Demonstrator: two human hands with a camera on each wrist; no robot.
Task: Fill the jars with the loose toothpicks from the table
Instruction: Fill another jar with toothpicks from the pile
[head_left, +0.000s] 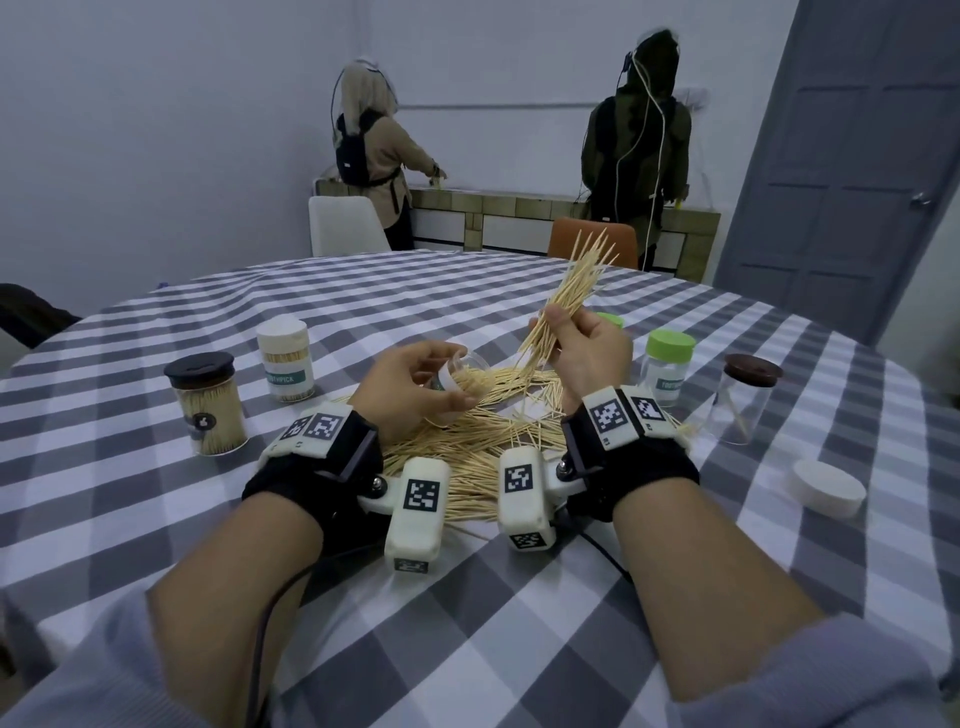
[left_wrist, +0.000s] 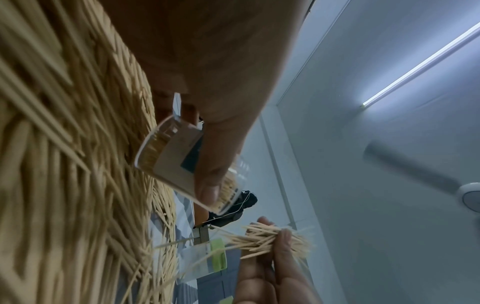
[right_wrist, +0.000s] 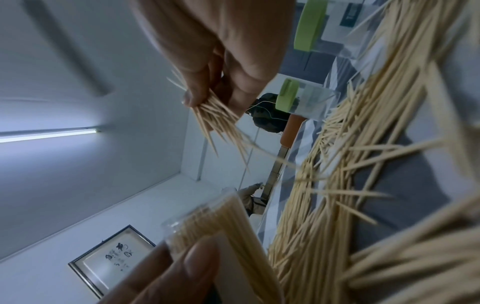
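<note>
A pile of loose toothpicks (head_left: 467, 441) lies on the checked tablecloth between my wrists. My left hand (head_left: 415, 387) grips a clear, partly filled jar (head_left: 460, 379), tilted with its mouth toward the right; the left wrist view shows the same jar (left_wrist: 179, 162) under my thumb. My right hand (head_left: 582, 343) pinches a bundle of toothpicks (head_left: 571, 291) raised above the pile, their tips fanning up and right. In the right wrist view that bundle (right_wrist: 215, 117) sticks out from my fingers, and the jar (right_wrist: 226, 226) sits close below.
On the left stand a black-lidded full jar (head_left: 208, 405) and a white-lidded full jar (head_left: 285, 358). To the right are a green-lidded jar (head_left: 667, 366), a brown-lidded nearly empty jar (head_left: 743, 397) and a loose white lid (head_left: 826, 486). Two people stand at a far counter.
</note>
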